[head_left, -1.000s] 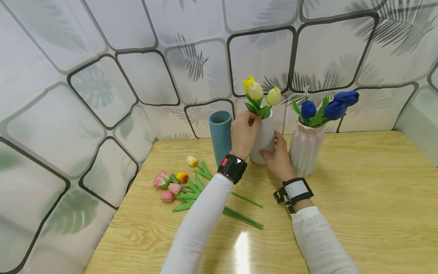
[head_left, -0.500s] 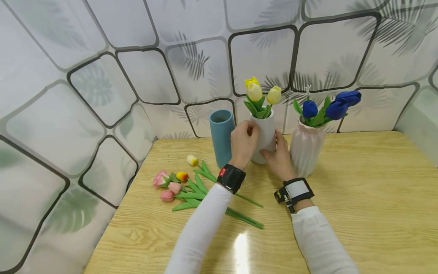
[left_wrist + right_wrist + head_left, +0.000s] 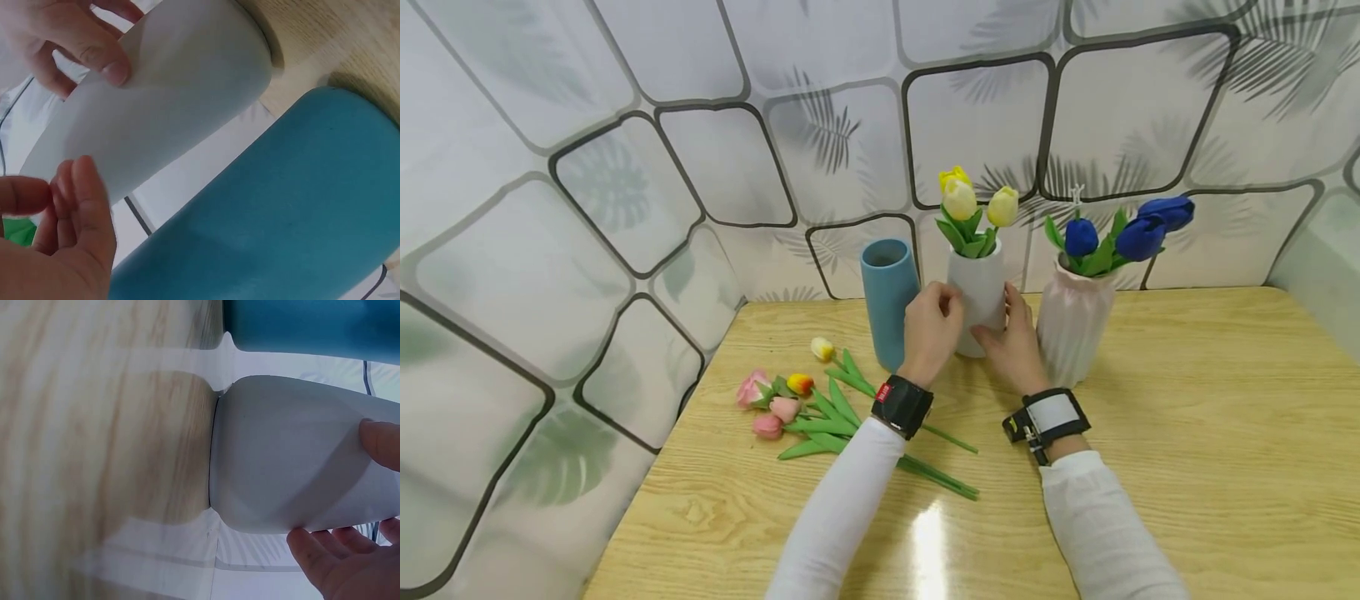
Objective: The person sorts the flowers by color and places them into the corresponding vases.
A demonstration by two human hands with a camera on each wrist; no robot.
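Note:
My right hand (image 3: 1017,346) grips the smooth white vase (image 3: 976,287) low on its right side. In the right wrist view, the thumb (image 3: 382,445) lies against the white wall, with other fingers (image 3: 309,550) along the side. Yellow and cream tulips (image 3: 959,200) stand in this vase, their green leaves at its rim. Beside its left wall is my left hand (image 3: 932,325), fingers loosely curled, thumb tip close to them. The left wrist view shows nothing between those fingers (image 3: 90,200). A blue cylindrical vase (image 3: 889,300) stands just left of that hand.
A pale pink ribbed vase (image 3: 1075,325) with blue tulips (image 3: 1141,238) stands right of my right hand. Loose flowers, including a pink rose (image 3: 752,389) and a cream tulip (image 3: 822,348), lie on the wooden table (image 3: 700,517) at left. A patterned backdrop (image 3: 835,150) rises behind.
My left hand has let go of the tulips at the white vase's rim and moved down along its wall. The tulips now sit slightly lower. My right hand keeps its grip.

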